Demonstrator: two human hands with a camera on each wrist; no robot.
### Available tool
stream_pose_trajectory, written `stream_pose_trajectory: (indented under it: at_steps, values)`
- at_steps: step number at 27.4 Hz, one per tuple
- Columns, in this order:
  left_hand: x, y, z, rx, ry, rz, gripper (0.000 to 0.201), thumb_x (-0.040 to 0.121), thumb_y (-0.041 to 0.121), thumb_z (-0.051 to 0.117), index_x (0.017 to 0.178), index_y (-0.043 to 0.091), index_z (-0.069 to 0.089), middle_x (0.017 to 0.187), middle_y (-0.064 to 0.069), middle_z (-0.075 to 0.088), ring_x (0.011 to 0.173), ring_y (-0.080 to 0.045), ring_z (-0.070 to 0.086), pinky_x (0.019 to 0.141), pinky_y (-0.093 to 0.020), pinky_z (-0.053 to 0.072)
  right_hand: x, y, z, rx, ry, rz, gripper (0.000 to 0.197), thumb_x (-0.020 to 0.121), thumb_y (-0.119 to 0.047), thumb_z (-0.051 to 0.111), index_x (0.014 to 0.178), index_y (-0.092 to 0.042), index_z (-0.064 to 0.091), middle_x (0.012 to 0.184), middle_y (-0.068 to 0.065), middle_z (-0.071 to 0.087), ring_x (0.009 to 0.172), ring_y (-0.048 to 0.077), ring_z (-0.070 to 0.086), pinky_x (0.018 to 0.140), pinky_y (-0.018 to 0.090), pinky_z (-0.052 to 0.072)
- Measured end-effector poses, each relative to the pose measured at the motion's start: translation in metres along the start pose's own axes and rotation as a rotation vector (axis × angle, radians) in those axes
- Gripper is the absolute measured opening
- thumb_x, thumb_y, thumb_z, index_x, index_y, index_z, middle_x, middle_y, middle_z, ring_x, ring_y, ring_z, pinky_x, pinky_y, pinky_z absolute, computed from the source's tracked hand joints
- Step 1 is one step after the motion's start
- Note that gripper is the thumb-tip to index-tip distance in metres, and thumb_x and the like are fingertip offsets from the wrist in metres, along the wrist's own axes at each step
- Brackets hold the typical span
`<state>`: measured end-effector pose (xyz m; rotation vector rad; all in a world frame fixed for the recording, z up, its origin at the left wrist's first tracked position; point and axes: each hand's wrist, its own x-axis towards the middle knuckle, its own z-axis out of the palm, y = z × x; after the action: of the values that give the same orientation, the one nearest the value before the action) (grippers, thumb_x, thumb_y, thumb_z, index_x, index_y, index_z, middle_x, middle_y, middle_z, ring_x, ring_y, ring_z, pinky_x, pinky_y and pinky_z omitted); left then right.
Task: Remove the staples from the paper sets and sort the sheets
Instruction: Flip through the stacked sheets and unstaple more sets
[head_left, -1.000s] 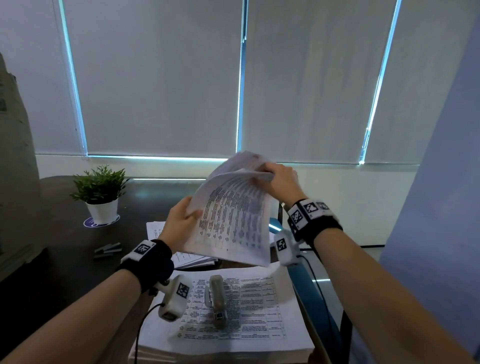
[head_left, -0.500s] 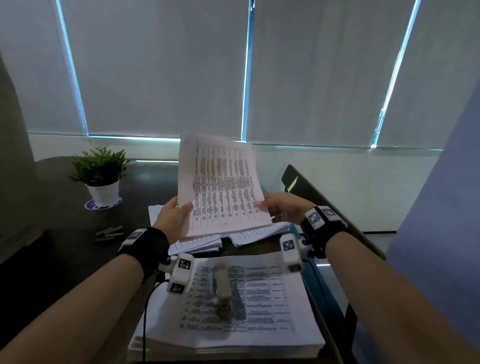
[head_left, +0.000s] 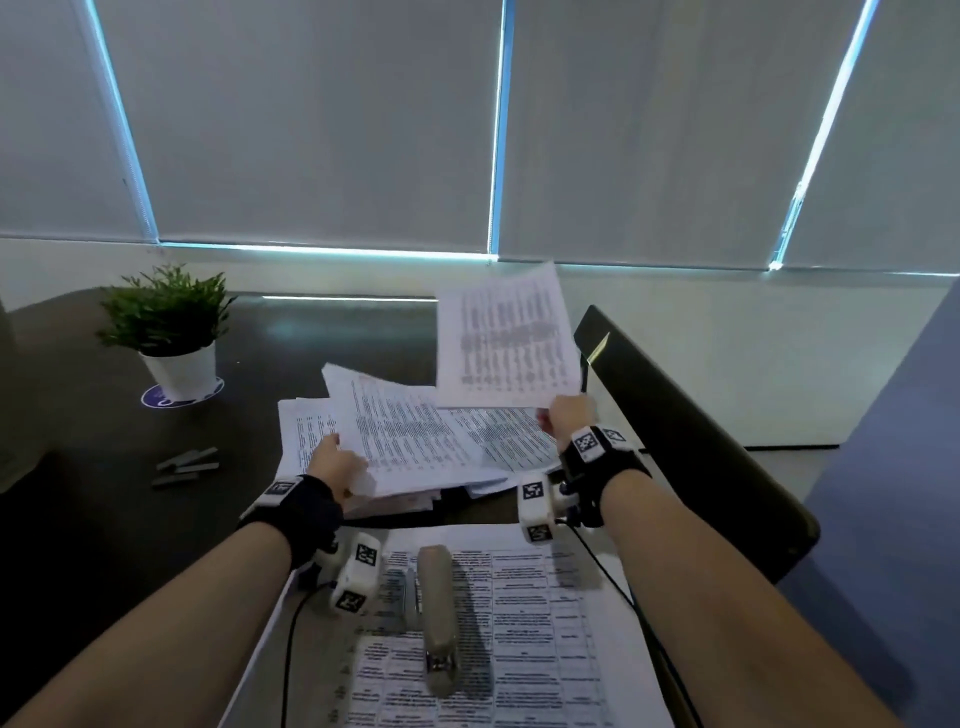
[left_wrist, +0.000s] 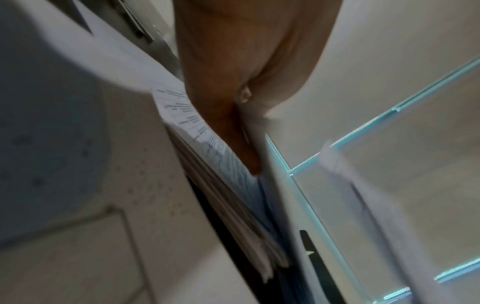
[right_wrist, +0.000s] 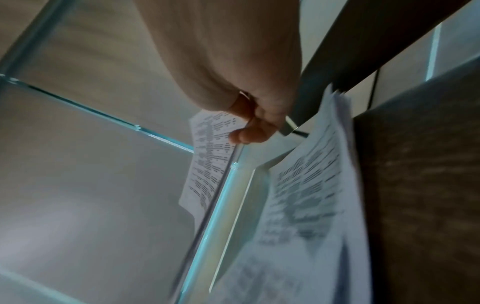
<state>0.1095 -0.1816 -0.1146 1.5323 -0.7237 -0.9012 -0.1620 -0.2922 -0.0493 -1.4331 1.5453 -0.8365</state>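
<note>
Right hand (head_left: 567, 419) pinched one loose sheet (head_left: 506, 335) upright at 1 o'clock, apparently for sorting. Left hand (head_left: 337, 464) gripped another sheet (head_left: 410, 436) over the 12 o'clock piles (head_left: 306, 431) on the surface (head_left: 104, 493).

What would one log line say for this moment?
left hand: holds sheet over left pile | right hand: pinches raised sheet | stapler: idle on near stack
</note>
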Motion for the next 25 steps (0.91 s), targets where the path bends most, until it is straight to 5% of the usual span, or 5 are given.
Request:
stream_pose_trajectory:
  at_steps: [5,10,14,21,25]
  values:
    - [-0.007,0.022,-0.025,0.236,0.398,0.237,0.041,0.088,-0.002,0.045,0.126,0.009,0.053,0.117,-0.016,0.062,0.102,-0.034,0.058,0.087,-0.039,0.047,0.058,0.066,-0.011,-0.812,-0.042,0.075,0.04,0.08,-0.033,0.067,0.114,-0.013,0.063,0.121,0.006,0.063,0.112,0.024,0.061,0.088,0.029,0.048]
    - [-0.062,0.07,-0.018,0.446,0.37,0.571,0.044,0.096,-0.002,0.036,0.128,0.023,0.054,0.094,-0.008,0.057,0.08,-0.022,0.055,0.068,-0.028,0.043,0.008,0.023,-0.01,-0.515,0.159,-0.066,0.054,0.091,-0.02,0.058,0.141,-0.007,0.044,0.141,0.016,0.048,0.128,0.033,0.049,0.096,0.034,0.049]
    - [-0.09,0.085,-0.011,0.45,0.243,0.691,0.047,0.095,-0.004,0.034,0.124,0.025,0.056,0.095,-0.006,0.059,0.081,-0.025,0.059,0.065,-0.028,0.046,-0.06,-0.054,-0.008,-0.138,0.167,-0.756,0.079,0.093,-0.02,0.066,0.156,-0.019,0.019,0.155,0.013,0.029,0.132,0.025,0.042,0.107,0.041,0.038]
    - [-0.139,0.101,-0.01,0.34,0.066,0.788,0.046,0.095,0.002,0.045,0.128,0.033,0.051,0.1,-0.005,0.065,0.085,-0.024,0.065,0.075,-0.039,0.058,-0.123,-0.094,-0.025,0.099,0.37,-1.168,0.049,0.09,-0.011,0.07,0.135,-0.006,0.054,0.135,0.013,0.054,0.126,0.026,0.051,0.107,0.046,0.043]
    - [-0.157,0.106,-0.009,0.221,0.026,0.727,0.048,0.094,-0.002,0.045,0.126,0.033,0.049,0.09,0.011,0.055,0.081,-0.003,0.054,0.069,-0.019,0.046,-0.143,-0.098,-0.036,0.089,0.388,-1.215,0.042,0.094,-0.011,0.064,0.135,-0.006,0.054,0.135,0.013,0.055,0.127,0.028,0.052,0.105,0.051,0.046]
